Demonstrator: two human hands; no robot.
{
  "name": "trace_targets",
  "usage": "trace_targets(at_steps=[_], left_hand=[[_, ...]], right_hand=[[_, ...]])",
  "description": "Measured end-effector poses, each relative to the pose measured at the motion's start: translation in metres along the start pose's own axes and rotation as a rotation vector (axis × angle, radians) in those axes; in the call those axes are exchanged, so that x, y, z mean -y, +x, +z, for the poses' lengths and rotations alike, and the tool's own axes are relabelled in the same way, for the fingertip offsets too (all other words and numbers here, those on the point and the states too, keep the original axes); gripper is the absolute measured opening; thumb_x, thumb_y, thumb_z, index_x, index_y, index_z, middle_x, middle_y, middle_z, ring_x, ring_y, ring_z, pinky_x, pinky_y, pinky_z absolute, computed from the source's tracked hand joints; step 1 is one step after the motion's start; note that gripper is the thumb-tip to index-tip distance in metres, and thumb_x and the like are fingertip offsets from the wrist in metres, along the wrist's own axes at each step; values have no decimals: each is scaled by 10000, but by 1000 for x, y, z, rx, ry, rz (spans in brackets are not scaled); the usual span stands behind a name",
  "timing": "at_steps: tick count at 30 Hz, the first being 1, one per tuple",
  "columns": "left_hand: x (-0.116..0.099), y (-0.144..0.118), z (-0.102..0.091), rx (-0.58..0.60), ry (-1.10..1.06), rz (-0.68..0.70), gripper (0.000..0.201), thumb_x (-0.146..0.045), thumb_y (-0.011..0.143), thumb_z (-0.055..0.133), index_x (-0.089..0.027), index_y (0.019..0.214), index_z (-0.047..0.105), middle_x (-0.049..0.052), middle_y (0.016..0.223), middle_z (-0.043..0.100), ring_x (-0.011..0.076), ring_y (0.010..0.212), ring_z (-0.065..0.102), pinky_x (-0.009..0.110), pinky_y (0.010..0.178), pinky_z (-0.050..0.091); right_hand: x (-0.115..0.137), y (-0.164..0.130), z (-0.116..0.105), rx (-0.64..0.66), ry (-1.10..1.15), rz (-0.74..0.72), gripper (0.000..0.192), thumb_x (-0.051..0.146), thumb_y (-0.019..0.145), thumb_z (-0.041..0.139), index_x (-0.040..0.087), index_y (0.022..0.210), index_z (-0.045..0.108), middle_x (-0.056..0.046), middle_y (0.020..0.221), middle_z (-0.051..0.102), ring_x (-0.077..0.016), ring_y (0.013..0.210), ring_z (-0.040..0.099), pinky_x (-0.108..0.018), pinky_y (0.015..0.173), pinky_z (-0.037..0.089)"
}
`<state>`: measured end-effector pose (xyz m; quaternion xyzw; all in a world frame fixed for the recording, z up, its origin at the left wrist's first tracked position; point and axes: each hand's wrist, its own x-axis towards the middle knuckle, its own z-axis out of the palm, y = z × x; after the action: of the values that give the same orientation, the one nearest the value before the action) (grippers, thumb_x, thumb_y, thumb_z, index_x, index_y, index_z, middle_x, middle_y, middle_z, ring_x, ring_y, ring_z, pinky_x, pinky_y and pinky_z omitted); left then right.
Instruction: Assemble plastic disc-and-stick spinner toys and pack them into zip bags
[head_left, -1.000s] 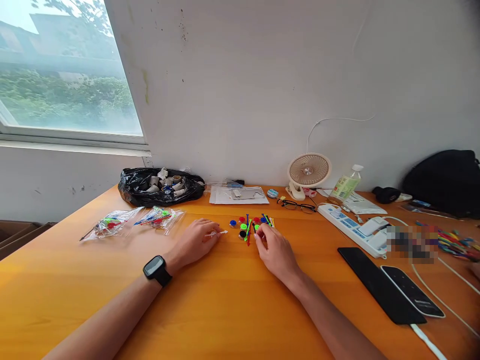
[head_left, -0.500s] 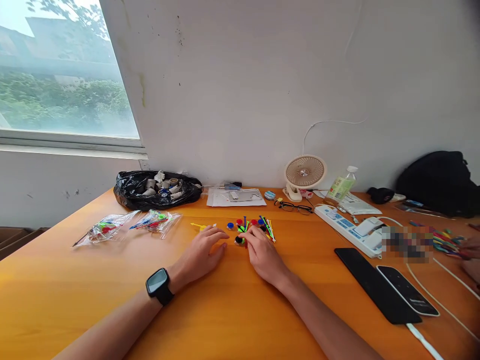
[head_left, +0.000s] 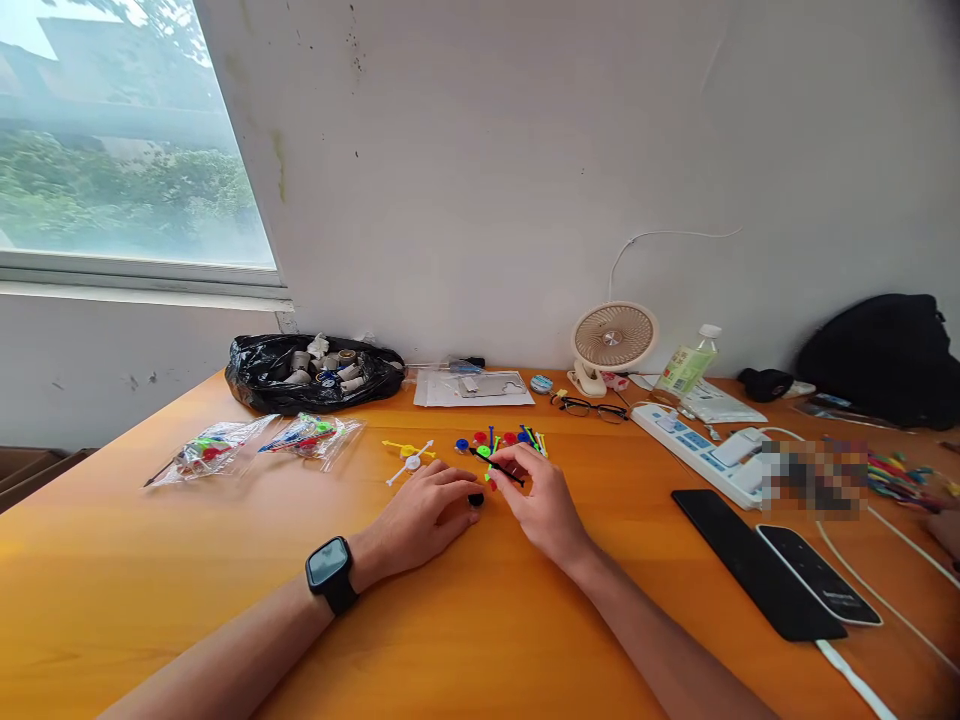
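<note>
My left hand [head_left: 431, 508] lies low over the table, its thumb and forefinger closed around a small black round base [head_left: 475, 499]. Pinched in my right hand [head_left: 541, 505] is a black plastic arrow [head_left: 480, 456], tilted just above that base. Beyond my left fingers lie a yellow arrow spinner [head_left: 405, 449] and a white arrow spinner [head_left: 412, 463]. Past my right hand are loose blue, red and green round pieces and several coloured arrows, including a blue arrow [head_left: 491, 438]; my fingers partly hide them.
Two clear bags of coloured parts [head_left: 210, 450] lie at left, before a black plastic bag [head_left: 244, 375]. Papers [head_left: 435, 390], glasses [head_left: 589, 408] and a fan [head_left: 615, 338] line the back. A power strip [head_left: 694, 450] and dark phone-like slabs [head_left: 735, 560] stand right; another person's hand shows at the far edge.
My left hand has moved right to the black base. My right hand has lifted the black arrow into view. The white spinner, hidden before, now shows beside the yellow one.
</note>
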<state>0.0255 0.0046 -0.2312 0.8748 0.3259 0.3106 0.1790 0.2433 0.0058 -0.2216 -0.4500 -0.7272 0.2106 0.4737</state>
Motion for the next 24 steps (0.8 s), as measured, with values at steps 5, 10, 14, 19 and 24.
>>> trace_targets(at_steps=[5,10,14,19,24], left_hand=[[4,-1,5,-46,-246,-190,232,-335,909,746,-250,1124,727,63,1025,753,230,906,674,365,815,558],[8,2,10,-174,-652,-356,333,-429,848,812,-196,1071,734,79,940,747,225,846,698,351,761,577],[4,4,7,-174,-754,-325,354,-418,848,824,-197,1121,771,114,1062,778,266,948,725,407,862,594],[-8,4,0,-157,-724,-237,357,-357,863,819,-219,1189,781,121,1158,770,286,1058,720,419,934,585],[-11,3,-3,-179,-649,-215,319,-377,904,777,-225,1184,797,129,1141,766,279,1041,715,410,928,584]], right_hand=[[1,1,-2,1,161,94,145,334,910,727,199,861,715,-42,815,718,-193,746,678,-314,718,574],[16,-1,-6,51,260,70,213,388,948,693,207,967,804,-60,884,725,-194,814,699,-326,781,598],[24,-5,-5,159,346,71,221,336,964,673,245,1139,771,-44,959,737,-182,877,713,-327,859,605],[24,-9,-1,169,300,73,79,273,912,728,229,978,723,-17,921,739,-172,845,705,-301,825,586],[20,-5,-3,151,205,60,75,279,920,717,221,877,697,-11,848,725,-170,770,660,-287,743,544]])
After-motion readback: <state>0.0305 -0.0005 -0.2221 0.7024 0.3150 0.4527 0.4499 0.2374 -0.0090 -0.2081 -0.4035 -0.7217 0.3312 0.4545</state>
